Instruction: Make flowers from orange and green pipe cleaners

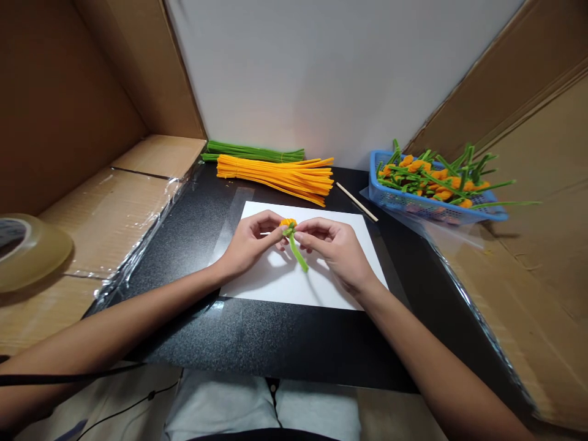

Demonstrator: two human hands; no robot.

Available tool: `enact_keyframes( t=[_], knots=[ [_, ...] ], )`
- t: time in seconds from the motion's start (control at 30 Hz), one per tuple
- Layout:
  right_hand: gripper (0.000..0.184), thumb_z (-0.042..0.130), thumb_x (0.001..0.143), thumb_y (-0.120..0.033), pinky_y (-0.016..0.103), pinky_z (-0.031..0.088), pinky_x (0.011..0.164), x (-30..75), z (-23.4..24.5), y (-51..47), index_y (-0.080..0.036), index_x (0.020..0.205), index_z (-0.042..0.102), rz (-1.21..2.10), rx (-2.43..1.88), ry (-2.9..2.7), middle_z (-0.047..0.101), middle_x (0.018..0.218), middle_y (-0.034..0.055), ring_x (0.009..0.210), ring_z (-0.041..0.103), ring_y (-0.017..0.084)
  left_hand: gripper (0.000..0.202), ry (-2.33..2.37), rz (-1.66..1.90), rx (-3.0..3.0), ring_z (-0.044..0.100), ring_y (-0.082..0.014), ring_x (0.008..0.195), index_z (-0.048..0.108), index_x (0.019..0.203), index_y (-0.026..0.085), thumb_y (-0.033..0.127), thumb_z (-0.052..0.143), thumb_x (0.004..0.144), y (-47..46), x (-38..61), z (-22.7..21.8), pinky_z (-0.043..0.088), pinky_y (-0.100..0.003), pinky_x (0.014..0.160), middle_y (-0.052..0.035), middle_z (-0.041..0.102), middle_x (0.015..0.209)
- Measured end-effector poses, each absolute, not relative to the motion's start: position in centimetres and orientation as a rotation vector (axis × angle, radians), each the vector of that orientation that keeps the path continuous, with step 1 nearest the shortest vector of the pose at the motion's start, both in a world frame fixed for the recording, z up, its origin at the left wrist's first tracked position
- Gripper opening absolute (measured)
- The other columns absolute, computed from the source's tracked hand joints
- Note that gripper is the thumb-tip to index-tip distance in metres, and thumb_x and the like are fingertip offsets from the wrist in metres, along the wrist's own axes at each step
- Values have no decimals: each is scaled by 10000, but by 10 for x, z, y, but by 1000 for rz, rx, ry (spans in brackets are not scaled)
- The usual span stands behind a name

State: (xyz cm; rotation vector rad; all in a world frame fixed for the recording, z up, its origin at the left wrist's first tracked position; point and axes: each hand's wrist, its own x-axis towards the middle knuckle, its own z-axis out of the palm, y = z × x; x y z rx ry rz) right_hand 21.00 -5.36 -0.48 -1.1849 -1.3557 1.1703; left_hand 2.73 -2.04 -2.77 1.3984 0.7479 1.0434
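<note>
left forearm (138, 324) and right forearm (413, 343), bare, foremost in the head view, entering from the lower corners; between them, light trousers (220, 404) below the table edge, and a thin black cable (151, 395) to their left. left hand (250, 240): thumb and forefinger pinched together on an orange-and-green piece (289, 223), the other fingers curled behind. right hand (342, 248): thumb and forefinger drawn close on the same piece from the other side, at the green part under its head, remaining fingers bent. the piece itself: one orange fuzzy head, one green stem (298, 253) slanting down toward the right hand's side, held above a white sheet (331, 294). the sheet: flat on a black table (275, 343), clear tape along its left side. behind the sheet: one bundle of orange fuzzy strips (275, 176), banded, ends fanned to the right; one bundle of green fuzzy strips (257, 150), directly behind it; one pale stick (357, 202), lying aslant between the orange bundle and the basket. far right: one blue basket (404, 205), perforated, filled with orange and green pieces (443, 177), several stems over the rim; clear plastic (452, 233) partly beneath. far left: one tape roll (59, 251) on cardboard (110, 202). backdrop: one white panel (298, 79).
</note>
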Motion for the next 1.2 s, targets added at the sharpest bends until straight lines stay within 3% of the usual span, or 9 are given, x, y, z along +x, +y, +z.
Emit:
enact_keyframes(
  t=[0.13, 0.43, 0.63, 0.77, 0.97, 1.13, 1.2],
  knots=[
    [278, 831, 703, -409, 279, 489, 625, 210, -4, -53, -164, 793, 735, 1218, -1206, -1322, 703, 762, 27, 643, 588, 126, 368, 755, 1041, 1413, 693, -128, 719, 693, 931, 131, 451, 804, 785, -22, 28, -26, 584, -227, 646, -52, 743, 857],
    [230, 784, 738, -354, 275, 462, 610, 200, -7, -58, -167, 761, 651, 998, -1245, -1420, 627, 693, -1, 622, 552, 124, 412, 820, 1057, 1366, 641, -106, 593, 656, 776, 126, 446, 890, 663, -25, 28, -26, 546, -203, 551, -18, 685, 687],
    [116, 725, 834, -263, 267, 456, 631, 213, -10, -53, -199, 926, 694, 831, -1139, -1648, 672, 857, 14, 723, 588, 134, 407, 770, 970, 1345, 623, -92, 573, 681, 814, 119, 472, 857, 713, -18, 25, -27, 533, -204, 586, -21, 694, 671],
    [166, 674, 852, -158, 280, 476, 689, 222, -8, -50, -226, 995, 722, 873, -1012, -1844, 689, 902, 14, 764, 601, 139, 392, 707, 851, 1361, 592, -82, 552, 697, 821, 123, 488, 822, 753, -14, 24, -26, 499, -200, 576, -9, 676, 640],
    [28, 691, 840, -187, 320, 498, 751, 223, -7, -48, -202, 817, 694, 973, -981, -1797, 676, 841, 12, 779, 625, 157, 341, 665, 773, 1340, 591, -91, 552, 707, 806, 132, 463, 790, 791, -13, 23, -28, 490, -222, 582, -25, 691, 668],
    [173, 726, 835, -221, 291, 471, 702, 223, -6, -48, -214, 1008, 721, 1045, -1002, -1753, 654, 838, 4, 762, 594, 143, 303, 683, 760, 1361, 570, -89, 547, 711, 769, 134, 428, 775, 806, -12, 22, -28, 477, -227, 579, -21, 669, 646],
    [147, 726, 845, -226, 293, 458, 695, 223, -6, -48, -217, 990, 753, 1045, -975, -1781, 662, 838, 12, 757, 583, 143, 291, 682, 743, 1355, 569, -89, 553, 716, 766, 135, 417, 781, 797, -12, 21, -27, 469, -226, 576, -23, 672, 654]
  ],
)
